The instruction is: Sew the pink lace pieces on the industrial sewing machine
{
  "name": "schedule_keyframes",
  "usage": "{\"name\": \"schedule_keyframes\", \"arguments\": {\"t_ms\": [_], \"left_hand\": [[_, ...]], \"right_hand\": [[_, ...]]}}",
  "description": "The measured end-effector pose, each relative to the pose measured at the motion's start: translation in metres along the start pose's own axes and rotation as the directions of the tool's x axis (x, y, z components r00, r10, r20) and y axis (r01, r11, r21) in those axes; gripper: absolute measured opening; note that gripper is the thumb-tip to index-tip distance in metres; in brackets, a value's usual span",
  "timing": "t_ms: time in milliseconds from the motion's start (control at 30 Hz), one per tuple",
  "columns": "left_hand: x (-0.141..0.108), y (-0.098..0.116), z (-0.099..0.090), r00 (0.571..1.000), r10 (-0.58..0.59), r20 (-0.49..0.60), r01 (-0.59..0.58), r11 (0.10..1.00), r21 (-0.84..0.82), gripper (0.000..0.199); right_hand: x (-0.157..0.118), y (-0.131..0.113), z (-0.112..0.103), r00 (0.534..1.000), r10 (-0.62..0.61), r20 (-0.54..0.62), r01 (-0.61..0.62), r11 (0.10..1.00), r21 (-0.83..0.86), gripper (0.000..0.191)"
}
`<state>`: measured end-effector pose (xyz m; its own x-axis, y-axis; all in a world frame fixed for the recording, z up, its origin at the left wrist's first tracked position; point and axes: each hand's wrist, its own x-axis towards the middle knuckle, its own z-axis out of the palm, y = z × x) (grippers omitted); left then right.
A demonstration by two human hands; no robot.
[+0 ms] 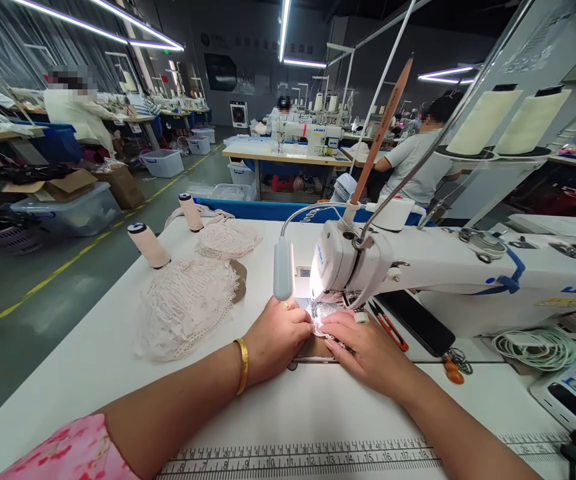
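Note:
Under the presser foot of a white sewing machine lies a small piece of white lace, lit brightly by the lamp. Brown material shows below it, between my hands. My left hand, with a gold bangle at the wrist, is closed, its fingertips pinching the lace's left edge. From the right, my right hand lies on the lace with fingers stretched out flat and the thumb apart. The needle and the exact stitching spot are lost in glare.
Left of my hands lie lace pieces and two thread cones. Orange-handled thread snips and a black phone lie under the machine arm. A ruler strip runs along the table front. Other people work at machines beyond.

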<state>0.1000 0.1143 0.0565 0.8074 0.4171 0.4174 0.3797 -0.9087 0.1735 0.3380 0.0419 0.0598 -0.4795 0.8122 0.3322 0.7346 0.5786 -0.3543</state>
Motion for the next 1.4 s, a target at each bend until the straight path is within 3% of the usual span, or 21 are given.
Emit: {"name": "schedule_keyframes", "arguments": {"t_ms": [133,333,600,900,1100,1233,1333,1400], "left_hand": [[0.0,0.0,0.0,1.0,-0.009,0.001,0.009,1.0,-0.002,0.029],[-0.004,0.005,-0.001,0.999,0.039,-0.027,-0.04,0.998,-0.044,0.026],[-0.002,0.004,-0.001,1.0,0.028,-0.013,-0.028,0.999,-0.033,0.026],[0.005,-0.007,0.008,0.994,0.053,-0.092,-0.051,0.998,0.033,0.027],[0.009,-0.009,0.007,0.997,0.014,-0.073,-0.008,0.997,0.07,0.029],[0.01,-0.009,0.002,0.992,-0.122,-0.02,0.12,0.991,-0.056,0.023],[0.018,-0.016,0.001,0.935,-0.355,0.02,0.352,0.916,-0.193,0.016],[0.027,-0.022,0.004,0.904,-0.425,0.048,0.425,0.881,-0.206,0.022]], "right_hand": [[0.0,0.001,0.002,0.999,0.006,-0.039,-0.007,1.0,-0.015,0.028],[0.003,-0.006,-0.002,0.998,-0.065,-0.001,0.065,0.998,0.02,0.026],[0.003,-0.005,-0.001,0.998,-0.056,-0.016,0.056,0.998,0.025,0.025],[0.001,0.002,0.005,0.998,0.054,-0.024,-0.055,0.995,-0.081,0.028],[0.002,0.013,0.013,0.994,0.094,-0.062,-0.099,0.992,-0.083,0.036],[0.003,0.014,0.013,0.993,0.103,-0.056,-0.106,0.992,-0.066,0.037],[0.002,0.011,0.01,0.993,0.099,-0.068,-0.104,0.991,-0.082,0.037],[0.002,0.01,0.009,0.993,0.094,-0.076,-0.101,0.991,-0.092,0.037]]}}
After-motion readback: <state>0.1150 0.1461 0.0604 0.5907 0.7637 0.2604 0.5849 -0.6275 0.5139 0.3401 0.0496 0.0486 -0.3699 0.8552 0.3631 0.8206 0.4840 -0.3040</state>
